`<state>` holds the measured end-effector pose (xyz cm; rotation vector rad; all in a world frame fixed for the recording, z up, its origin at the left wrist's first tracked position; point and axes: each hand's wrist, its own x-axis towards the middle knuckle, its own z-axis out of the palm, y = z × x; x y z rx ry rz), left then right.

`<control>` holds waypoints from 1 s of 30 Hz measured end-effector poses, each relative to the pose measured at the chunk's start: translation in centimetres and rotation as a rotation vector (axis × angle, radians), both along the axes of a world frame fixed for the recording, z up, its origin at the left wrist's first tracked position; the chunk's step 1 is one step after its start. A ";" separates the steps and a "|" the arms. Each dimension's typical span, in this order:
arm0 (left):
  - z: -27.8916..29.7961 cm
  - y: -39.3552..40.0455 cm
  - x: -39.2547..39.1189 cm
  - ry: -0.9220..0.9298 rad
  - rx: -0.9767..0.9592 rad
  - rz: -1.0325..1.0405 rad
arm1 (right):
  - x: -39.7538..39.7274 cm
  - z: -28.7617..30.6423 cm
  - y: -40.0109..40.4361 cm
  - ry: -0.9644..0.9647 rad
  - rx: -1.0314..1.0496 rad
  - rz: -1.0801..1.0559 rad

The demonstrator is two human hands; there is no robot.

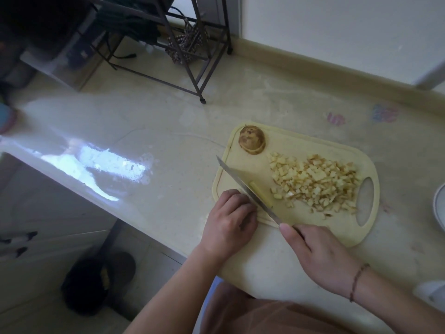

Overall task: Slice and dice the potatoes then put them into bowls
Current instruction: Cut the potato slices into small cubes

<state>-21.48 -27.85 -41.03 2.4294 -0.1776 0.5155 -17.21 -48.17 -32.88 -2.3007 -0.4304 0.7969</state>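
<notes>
**Cutting the potato strips into little cubes**

The right hand (320,256) holds the knife (245,189) by its handle, with the fingers wrapped around it. The blade lies slanted across the near left part of the cutting board (301,145). A potato strip (261,194) lies right beside the blade. The left hand (228,222) sits at the near left corner of the board with its fingers curled down. It seems to hold more potato under there, but I cannot see it.

A big pile of diced potato (315,184) lies in the middle of the board, toward the handle hole. A potato piece with skin (251,143) waits at the far left corner. A white bowl (439,206) peeks in at the right edge of the table (168,131).

To do this step well, I think the left fingertips should stay tucked back from the blade. The knife should come straight down, and each cut should be the same width. The strip should lie flat so it does not roll. The pile should stay away from the blade.
</notes>
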 end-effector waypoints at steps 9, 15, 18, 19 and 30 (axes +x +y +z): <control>-0.1 0.0 -0.4 0.005 -0.018 0.032 | -0.9 0.6 -0.8 0.017 0.015 0.025; 0.2 0.0 -0.3 0.003 -0.026 0.030 | -1.1 0.5 -1.5 0.052 -0.003 0.022; 0.2 -0.1 -0.2 0.009 -0.036 0.039 | -0.8 0.1 -0.6 0.064 -0.006 0.026; 0.1 -0.1 -0.2 0.010 -0.039 0.039 | -0.6 0.0 -0.1 0.058 -0.003 0.033; 0.1 0.1 -0.3 0.014 -0.034 0.050 | 0.1 0.2 0.0 0.019 -0.007 0.011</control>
